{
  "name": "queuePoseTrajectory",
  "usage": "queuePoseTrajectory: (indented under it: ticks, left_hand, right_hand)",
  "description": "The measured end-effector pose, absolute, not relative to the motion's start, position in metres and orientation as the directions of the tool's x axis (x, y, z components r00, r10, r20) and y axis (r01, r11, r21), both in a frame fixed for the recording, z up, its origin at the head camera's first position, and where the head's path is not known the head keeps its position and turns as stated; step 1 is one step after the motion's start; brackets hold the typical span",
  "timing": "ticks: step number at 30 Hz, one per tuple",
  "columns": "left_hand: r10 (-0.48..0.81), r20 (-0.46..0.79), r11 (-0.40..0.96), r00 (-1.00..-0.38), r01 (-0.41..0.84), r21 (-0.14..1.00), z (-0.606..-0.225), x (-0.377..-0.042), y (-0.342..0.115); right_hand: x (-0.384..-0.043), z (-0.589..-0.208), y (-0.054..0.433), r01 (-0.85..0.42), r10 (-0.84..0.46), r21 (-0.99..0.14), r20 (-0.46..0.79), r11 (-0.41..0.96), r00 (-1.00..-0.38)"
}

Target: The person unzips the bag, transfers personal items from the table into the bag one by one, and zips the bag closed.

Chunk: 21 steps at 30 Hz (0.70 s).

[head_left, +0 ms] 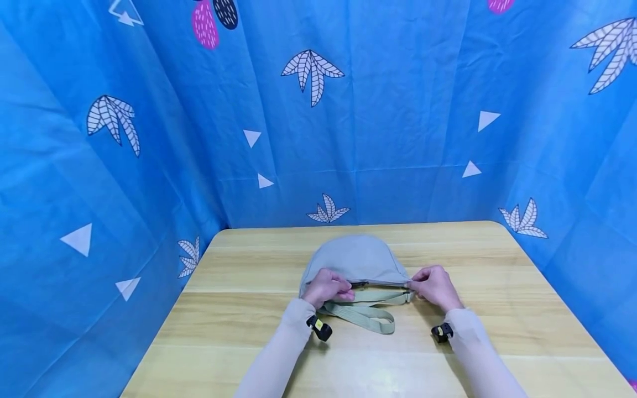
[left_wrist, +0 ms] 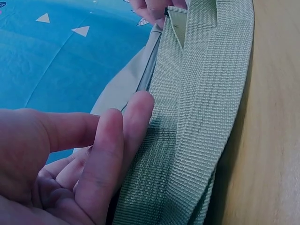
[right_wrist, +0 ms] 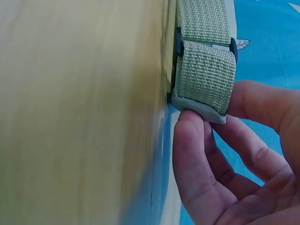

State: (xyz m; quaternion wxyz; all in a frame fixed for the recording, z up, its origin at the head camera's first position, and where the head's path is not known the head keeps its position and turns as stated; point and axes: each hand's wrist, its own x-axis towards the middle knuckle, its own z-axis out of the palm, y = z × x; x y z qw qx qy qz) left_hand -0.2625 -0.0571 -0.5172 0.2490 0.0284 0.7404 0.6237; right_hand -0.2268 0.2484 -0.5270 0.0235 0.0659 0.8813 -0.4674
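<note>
A grey belt bag (head_left: pixel 355 257) lies on the table, its zipped edge toward me and its pale green webbing strap (head_left: pixel 368 318) looped in front. At the left part of that edge, my left hand (head_left: pixel 325 287) pinches the bag with thumb and forefinger. In the left wrist view, the fingertips (left_wrist: pixel 108 122) hide the exact spot of contact beside the strap. My right hand (head_left: pixel 438 286) pinches the bag's right corner, where the strap passes through a dark buckle (right_wrist: pixel 233 49). A dark bit of the zip (head_left: pixel 362 284) shows between both hands.
The wooden table (head_left: pixel 239 326) reaches back to a blue patterned curtain (head_left: pixel 398 110), which also hangs along the left and right sides. Small black cameras are strapped to the left wrist (head_left: pixel 319 327) and the right wrist (head_left: pixel 442 333).
</note>
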Motion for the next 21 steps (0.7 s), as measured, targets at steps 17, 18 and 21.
queuePoseTrajectory:
  ticks: [17,18,21]
  left_hand:
    - [0.36,-0.292,0.292,-0.886,-0.19,0.937,-0.515,-0.257,-0.067]
    - [0.361,-0.288,0.295,-0.887,-0.185,0.937,-0.515,-0.257,-0.068]
    - [0.36,-0.284,0.278,-0.889,-0.188,0.942,-0.515,-0.258,-0.07]
  right_hand:
    - [-0.224,-0.521,0.245,0.181,0.127,-0.808,-0.132,0.56,-0.983]
    - [-0.224,-0.521,0.245,0.18,0.125,-0.809,-0.132,0.559,-0.983]
    - [-0.225,-0.521,0.247,0.177,0.125,-0.808,-0.129,0.563,-0.984]
